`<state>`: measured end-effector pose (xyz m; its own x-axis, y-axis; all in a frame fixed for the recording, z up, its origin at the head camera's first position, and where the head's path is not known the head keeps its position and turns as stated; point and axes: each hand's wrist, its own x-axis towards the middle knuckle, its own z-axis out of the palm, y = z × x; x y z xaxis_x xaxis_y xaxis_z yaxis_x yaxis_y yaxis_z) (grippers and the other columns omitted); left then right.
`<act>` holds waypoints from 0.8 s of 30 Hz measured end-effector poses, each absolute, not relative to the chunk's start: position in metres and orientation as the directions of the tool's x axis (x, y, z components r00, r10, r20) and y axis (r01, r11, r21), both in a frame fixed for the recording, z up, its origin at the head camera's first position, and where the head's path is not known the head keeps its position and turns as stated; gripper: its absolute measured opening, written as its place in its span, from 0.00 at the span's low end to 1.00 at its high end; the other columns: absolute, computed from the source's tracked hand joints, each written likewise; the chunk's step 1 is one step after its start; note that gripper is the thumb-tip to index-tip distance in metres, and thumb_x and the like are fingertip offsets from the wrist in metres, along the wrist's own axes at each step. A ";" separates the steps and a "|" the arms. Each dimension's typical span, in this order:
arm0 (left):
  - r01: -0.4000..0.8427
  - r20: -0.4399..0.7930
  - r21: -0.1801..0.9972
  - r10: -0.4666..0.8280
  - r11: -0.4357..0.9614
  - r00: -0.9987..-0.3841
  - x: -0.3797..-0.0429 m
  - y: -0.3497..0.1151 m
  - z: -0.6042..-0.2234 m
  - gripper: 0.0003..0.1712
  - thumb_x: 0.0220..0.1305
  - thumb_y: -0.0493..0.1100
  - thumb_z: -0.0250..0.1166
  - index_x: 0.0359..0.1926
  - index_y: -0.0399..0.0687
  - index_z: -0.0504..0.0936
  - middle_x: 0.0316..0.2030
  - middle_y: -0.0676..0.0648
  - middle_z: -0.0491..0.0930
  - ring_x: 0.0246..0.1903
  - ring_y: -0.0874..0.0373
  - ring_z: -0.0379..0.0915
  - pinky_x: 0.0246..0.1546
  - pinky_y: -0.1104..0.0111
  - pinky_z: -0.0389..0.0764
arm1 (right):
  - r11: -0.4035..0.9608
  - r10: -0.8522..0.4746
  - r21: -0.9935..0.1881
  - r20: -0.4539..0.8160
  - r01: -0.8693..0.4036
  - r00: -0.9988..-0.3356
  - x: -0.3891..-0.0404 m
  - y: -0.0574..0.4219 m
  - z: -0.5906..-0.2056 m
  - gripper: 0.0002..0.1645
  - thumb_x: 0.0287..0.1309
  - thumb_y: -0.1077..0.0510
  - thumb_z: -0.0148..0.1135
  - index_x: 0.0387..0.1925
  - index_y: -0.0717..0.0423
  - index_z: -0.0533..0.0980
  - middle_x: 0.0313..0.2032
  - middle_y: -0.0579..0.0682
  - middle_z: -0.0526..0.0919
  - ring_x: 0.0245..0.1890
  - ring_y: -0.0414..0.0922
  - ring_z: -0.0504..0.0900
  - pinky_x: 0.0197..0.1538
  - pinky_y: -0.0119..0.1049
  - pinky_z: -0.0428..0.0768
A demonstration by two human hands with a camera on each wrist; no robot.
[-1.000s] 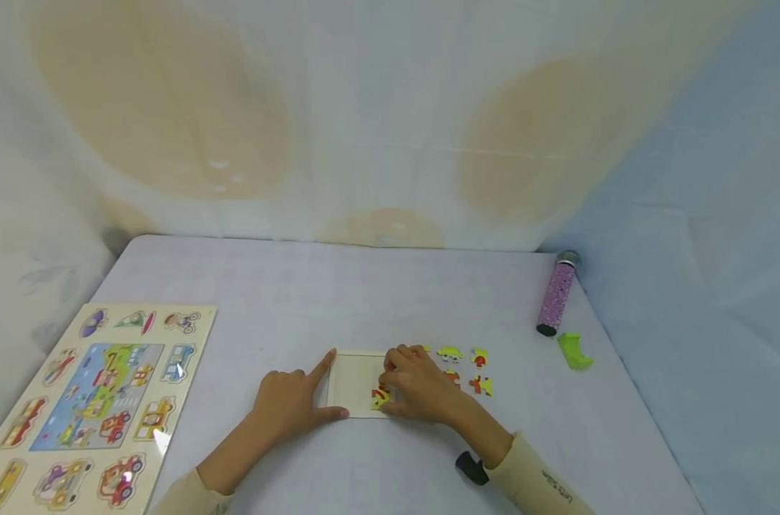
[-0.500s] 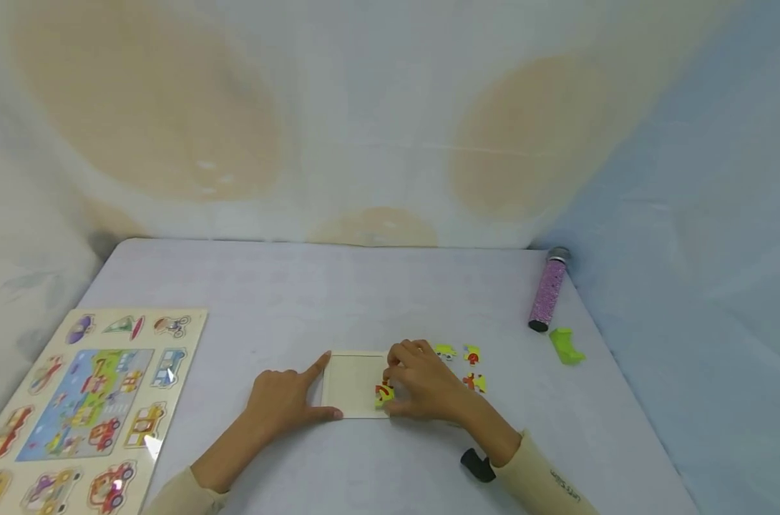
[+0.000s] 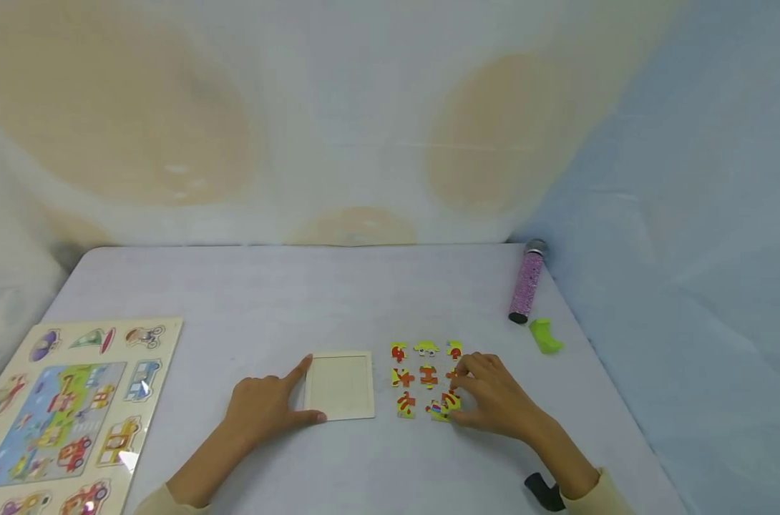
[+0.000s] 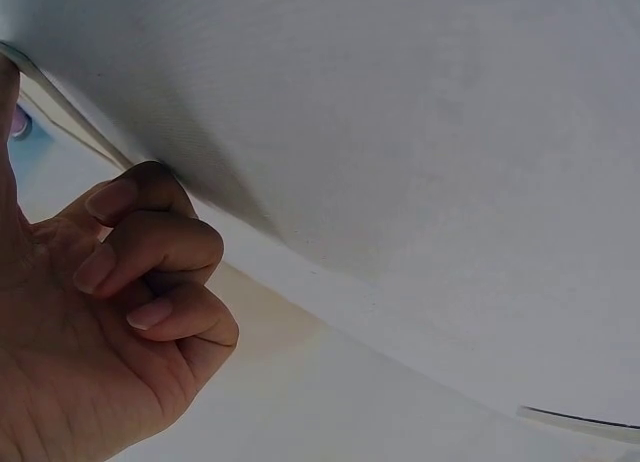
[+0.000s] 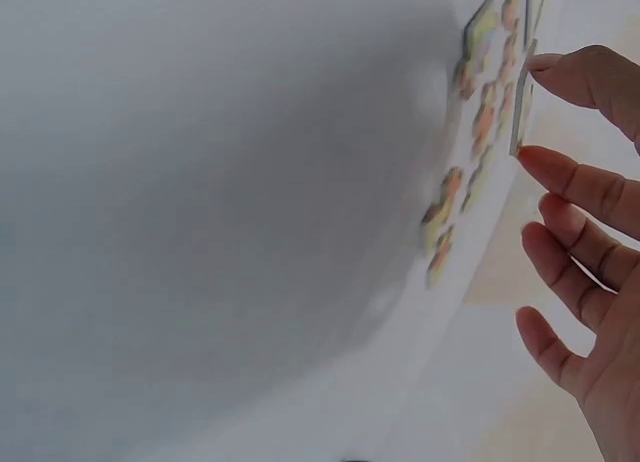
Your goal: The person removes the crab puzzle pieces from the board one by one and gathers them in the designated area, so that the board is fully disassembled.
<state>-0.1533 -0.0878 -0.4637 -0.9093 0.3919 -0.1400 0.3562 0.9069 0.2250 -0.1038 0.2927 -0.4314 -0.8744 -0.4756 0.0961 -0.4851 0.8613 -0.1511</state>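
Note:
My left hand (image 3: 261, 408) spans the left edge of a small square wooden puzzle tray (image 3: 340, 385), forefinger at the far corner and thumb at the near one. In the left wrist view its other fingers (image 4: 165, 252) curl in toward the palm. A jigsaw piece (image 3: 451, 400), seen edge-on in the right wrist view, is pinched between thumb and forefinger of my right hand (image 3: 496, 397). Beneath that hand lies a group of yellow-and-red jigsaw pieces (image 3: 427, 376), set out in rows to the right of the tray. The hand partly covers the pieces on the right side.
A large picture-puzzle board (image 3: 152, 357) with vehicles lies at the left. Toward the right edge are a pink glittery cylinder (image 3: 527, 286) and a curved green object (image 3: 545, 337). A black object (image 3: 544, 493) lies by the right forearm. Cloth (image 3: 364, 129) hangs behind the table.
My right hand has moved right, off the tray, taking a piece with it over to the other pieces. The tray's inside now shows bare. My left hand stays at the tray's left edge.

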 end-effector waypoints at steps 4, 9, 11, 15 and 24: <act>0.361 -0.132 0.235 0.398 0.902 -0.908 -0.152 -0.089 -0.462 0.59 0.42 0.80 0.66 0.73 0.58 0.67 0.14 0.51 0.66 0.18 0.57 0.58 0.22 0.64 0.62 | 0.882 -0.445 -0.121 0.101 -0.455 -0.890 -0.094 0.306 -0.435 0.21 0.35 0.45 0.82 0.33 0.49 0.84 0.38 0.41 0.72 0.43 0.42 0.70 0.56 0.49 0.70; 0.360 -0.135 0.237 0.397 0.902 -0.908 -0.151 -0.089 -0.462 0.59 0.42 0.79 0.67 0.73 0.57 0.67 0.14 0.51 0.65 0.18 0.58 0.56 0.21 0.65 0.60 | 0.896 -0.422 -0.110 0.086 -0.429 -0.903 -0.090 0.317 -0.439 0.20 0.36 0.47 0.81 0.32 0.49 0.84 0.38 0.42 0.73 0.42 0.42 0.71 0.54 0.50 0.71; 0.361 -0.130 0.239 0.398 0.901 -0.908 -0.151 -0.090 -0.462 0.58 0.42 0.78 0.67 0.72 0.57 0.67 0.14 0.51 0.65 0.17 0.58 0.56 0.21 0.65 0.60 | 0.900 -0.417 -0.113 0.063 -0.421 -0.907 -0.090 0.318 -0.440 0.19 0.38 0.48 0.80 0.33 0.50 0.84 0.38 0.43 0.74 0.42 0.43 0.71 0.54 0.50 0.71; 0.366 -0.120 0.243 0.402 0.898 -0.908 -0.151 -0.091 -0.465 0.58 0.43 0.78 0.67 0.72 0.57 0.67 0.15 0.51 0.66 0.17 0.58 0.57 0.21 0.65 0.60 | 0.905 -0.407 -0.121 0.029 -0.407 -0.913 -0.090 0.319 -0.442 0.18 0.39 0.49 0.79 0.34 0.50 0.85 0.38 0.44 0.74 0.42 0.43 0.72 0.54 0.50 0.72; 0.370 -0.113 0.296 0.417 0.881 -0.902 -0.155 -0.092 -0.470 0.60 0.43 0.79 0.67 0.73 0.54 0.66 0.20 0.49 0.75 0.19 0.57 0.61 0.21 0.65 0.63 | 0.914 -0.349 -0.211 0.027 -0.346 -0.937 -0.103 0.321 -0.428 0.30 0.42 0.43 0.79 0.48 0.51 0.84 0.44 0.44 0.76 0.47 0.43 0.74 0.53 0.50 0.73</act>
